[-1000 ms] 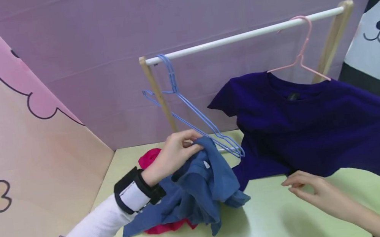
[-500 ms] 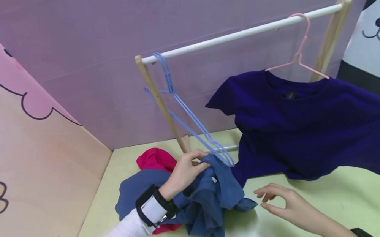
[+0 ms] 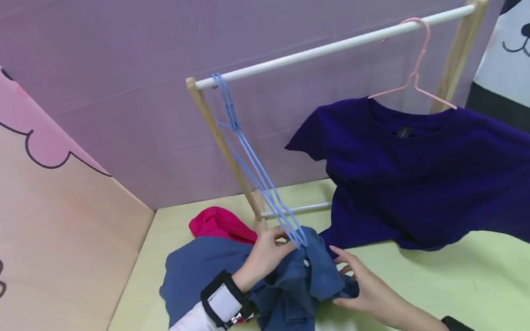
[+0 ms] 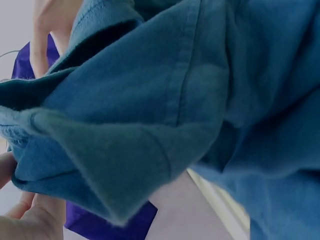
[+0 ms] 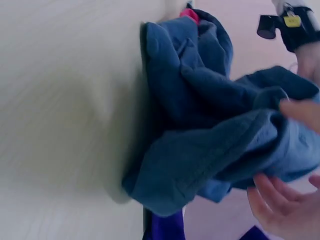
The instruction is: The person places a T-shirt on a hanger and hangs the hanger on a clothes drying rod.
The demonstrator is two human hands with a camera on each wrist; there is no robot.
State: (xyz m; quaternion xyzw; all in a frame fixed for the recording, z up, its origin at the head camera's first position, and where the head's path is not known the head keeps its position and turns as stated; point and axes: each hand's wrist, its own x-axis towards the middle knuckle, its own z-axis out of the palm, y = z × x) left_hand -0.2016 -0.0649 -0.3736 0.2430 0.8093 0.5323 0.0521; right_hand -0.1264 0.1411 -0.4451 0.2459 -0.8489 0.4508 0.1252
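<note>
A crumpled blue shirt (image 3: 287, 296) lies in a heap on the table, with a small white button showing near its collar. My left hand (image 3: 266, 256) pinches its upper edge; in the left wrist view its fingertips (image 4: 7, 167) hold the folded cloth. At the shirt's right side is my right hand (image 3: 360, 284), thumb and fingers spread apart about the cloth. The right wrist view has that hand's fingers (image 5: 270, 197) close against the fabric; whether they press it I cannot tell. Blue hangers (image 3: 267, 186) dangle just above the left fingertips, their lower ends overlapping the collar.
A rack with a white rail (image 3: 330, 50) and wooden posts stands behind. From a pink hanger (image 3: 414, 76) on it hangs a dark purple T-shirt (image 3: 420, 182), at the right. A red garment (image 3: 220, 223) lies partly under the blue shirt. A patterned wall (image 3: 62, 249) borders the left.
My left hand has lowered the shirt's collar toward the table, moving slightly right. My right hand has come left to the shirt's edge. The blue hangers have swung leftward.
</note>
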